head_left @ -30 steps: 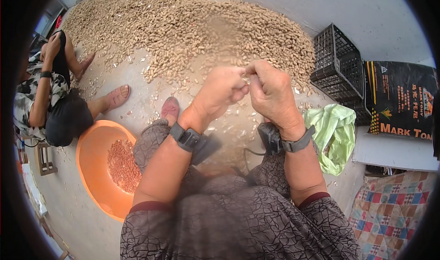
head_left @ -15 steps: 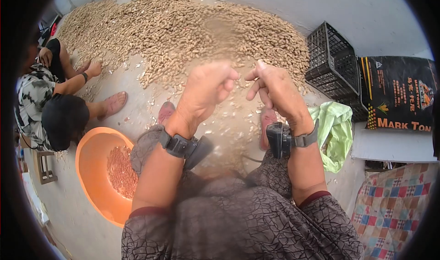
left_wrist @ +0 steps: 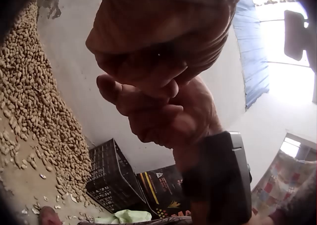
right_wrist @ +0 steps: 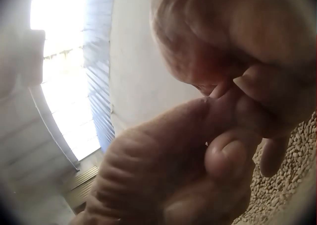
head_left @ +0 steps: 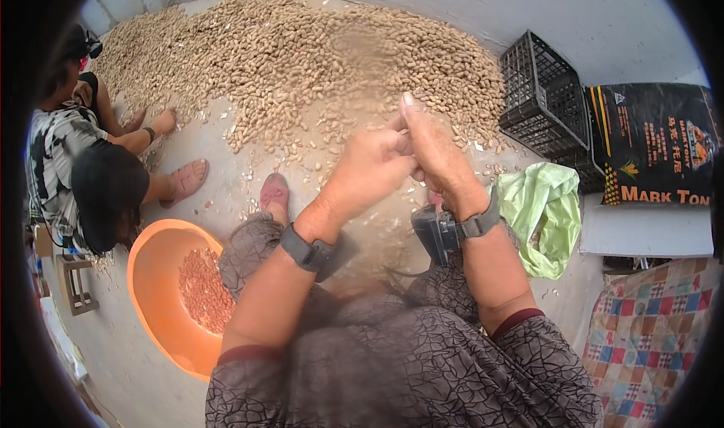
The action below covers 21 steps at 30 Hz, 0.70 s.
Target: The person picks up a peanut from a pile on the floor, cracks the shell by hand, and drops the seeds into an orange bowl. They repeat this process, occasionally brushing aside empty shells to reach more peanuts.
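In the head view my left hand (head_left: 371, 168) and my right hand (head_left: 439, 150) meet in front of me, above the floor between my feet. The left fingers curl inward, their tips against the right palm side. My right thumb points up and away, while the other right fingers bend behind the left hand. Both wrist views show the bent fingers overlapping closely; I cannot tell what lies between them. Beyond the hands spreads a large heap of unshelled peanuts (head_left: 302, 66). To my left, an orange basin (head_left: 162, 307) contains reddish shelled peanut kernels (head_left: 205, 288).
A seated person (head_left: 64, 149) is at the left, one hand at the heap's edge. On the right stand black plastic crates (head_left: 547, 100), a black printed sack (head_left: 656, 145) and a light green bag (head_left: 547, 224). Patchwork cloth (head_left: 652, 337) lies nearer me. Shell bits are scattered on the floor.
My hands met at the fingertips, parted half a second ago with the right fingers spread, and are together again now. The other person's hand has reached down to the heap.
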Each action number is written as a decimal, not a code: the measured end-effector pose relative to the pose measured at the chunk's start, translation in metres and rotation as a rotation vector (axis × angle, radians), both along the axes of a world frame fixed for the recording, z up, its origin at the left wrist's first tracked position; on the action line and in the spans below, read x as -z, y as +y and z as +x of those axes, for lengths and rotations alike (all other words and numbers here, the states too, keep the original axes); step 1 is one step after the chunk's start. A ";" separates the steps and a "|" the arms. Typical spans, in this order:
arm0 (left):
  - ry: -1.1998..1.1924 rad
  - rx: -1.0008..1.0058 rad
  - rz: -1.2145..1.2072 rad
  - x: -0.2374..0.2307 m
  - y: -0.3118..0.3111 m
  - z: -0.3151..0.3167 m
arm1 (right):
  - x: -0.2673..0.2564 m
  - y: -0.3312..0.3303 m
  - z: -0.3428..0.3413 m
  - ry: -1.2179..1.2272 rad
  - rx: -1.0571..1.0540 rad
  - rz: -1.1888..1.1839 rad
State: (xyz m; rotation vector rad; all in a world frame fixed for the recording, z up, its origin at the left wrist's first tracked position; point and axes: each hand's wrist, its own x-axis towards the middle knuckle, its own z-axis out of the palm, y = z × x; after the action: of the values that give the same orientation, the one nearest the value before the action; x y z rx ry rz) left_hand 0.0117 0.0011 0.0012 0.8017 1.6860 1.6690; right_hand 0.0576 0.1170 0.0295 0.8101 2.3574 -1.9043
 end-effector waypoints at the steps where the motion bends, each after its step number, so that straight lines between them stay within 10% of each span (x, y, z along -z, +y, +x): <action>1: -0.022 -0.010 -0.005 0.002 0.001 -0.001 | -0.003 -0.002 0.000 -0.005 0.001 0.010; 8: -0.377 -0.005 0.193 -0.001 -0.005 -0.008 | -0.004 0.009 0.001 0.131 -0.095 -0.228; 21: -0.699 -0.079 0.391 0.002 -0.009 -0.015 | -0.006 0.007 0.008 0.486 -0.068 0.195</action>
State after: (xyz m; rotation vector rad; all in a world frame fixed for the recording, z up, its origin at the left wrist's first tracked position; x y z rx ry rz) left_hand -0.0036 -0.0082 -0.0004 0.2486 0.9333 2.0511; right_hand 0.0652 0.1238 0.0359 0.2795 2.8311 -2.0542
